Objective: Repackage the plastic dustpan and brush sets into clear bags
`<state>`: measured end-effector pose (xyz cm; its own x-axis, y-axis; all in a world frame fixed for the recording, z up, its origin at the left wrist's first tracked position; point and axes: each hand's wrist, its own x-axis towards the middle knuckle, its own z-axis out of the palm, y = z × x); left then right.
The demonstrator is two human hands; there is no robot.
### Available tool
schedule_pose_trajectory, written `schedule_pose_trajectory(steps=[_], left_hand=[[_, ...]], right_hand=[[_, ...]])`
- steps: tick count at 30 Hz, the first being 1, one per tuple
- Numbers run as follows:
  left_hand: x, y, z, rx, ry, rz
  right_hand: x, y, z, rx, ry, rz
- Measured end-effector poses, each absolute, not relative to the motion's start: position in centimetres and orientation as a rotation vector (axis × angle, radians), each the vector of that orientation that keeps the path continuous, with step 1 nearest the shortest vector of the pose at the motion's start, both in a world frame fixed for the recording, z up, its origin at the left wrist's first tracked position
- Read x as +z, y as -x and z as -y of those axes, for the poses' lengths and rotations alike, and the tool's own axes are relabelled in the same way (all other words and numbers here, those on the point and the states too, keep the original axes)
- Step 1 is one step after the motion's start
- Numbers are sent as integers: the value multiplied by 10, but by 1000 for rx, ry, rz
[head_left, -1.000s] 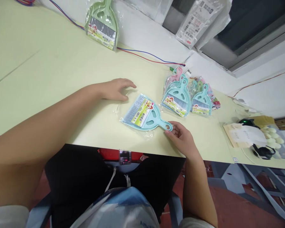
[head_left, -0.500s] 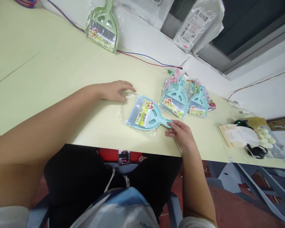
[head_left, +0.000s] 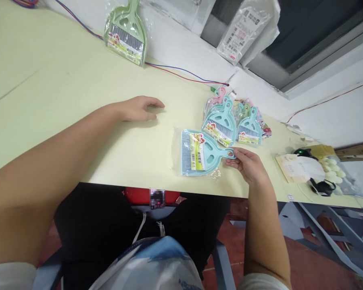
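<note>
Between finger and thumb, my right hand (head_left: 248, 164) pinches the handle of a light-blue dustpan (head_left: 211, 155) in clear plastic wrap. A small brush (head_left: 186, 155) with grey-blue bristles and a printed label lies in its pan, which points left. My left hand (head_left: 139, 108) hovers at or rests on the pale table, fingers apart, holding nothing; whether it touches the top I cannot tell. Just beyond the held set, a stack of wrapped blue and pink dustpan sets (head_left: 220, 121) leans toward the wall. Beside it is another blue set (head_left: 249, 128).
A wrapped green dustpan set (head_left: 127, 34) leans against the wall at the back left. Thin red and blue wires (head_left: 184, 73) run along the wall. A white parcel (head_left: 242, 30) sits on the window ledge. Papers (head_left: 299, 168) and a black tape-like object (head_left: 322, 187) lie at the right.
My right hand has drawn the blue dustpan set to the right and slightly nearer. My left hand has moved a little left, away from the wrap.
</note>
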<state>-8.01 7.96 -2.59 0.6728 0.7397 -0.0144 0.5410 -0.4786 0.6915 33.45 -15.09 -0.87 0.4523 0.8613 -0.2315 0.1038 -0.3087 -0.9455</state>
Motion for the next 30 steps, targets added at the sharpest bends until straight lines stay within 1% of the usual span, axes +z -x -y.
schedule_pose_trajectory(steps=[7, 14, 21, 25, 30], left_hand=[[-32, 83, -86, 351, -2213, -1001], [-30, 81, -86, 341, -2192, -1046], [-34, 82, -92, 357, -2162, -1061], [-33, 82, -91, 338, -2161, -1062], [-33, 84, -89, 338, -2180, -1043]], right_hand=[[6, -408, 167, 1018, 1895, 846], [18, -478, 162, 955, 2131, 863], [34, -512, 157, 701, 2256, 943], [45, -521, 141, 507, 2417, 940], [56, -532, 111, 404, 2489, 972]])
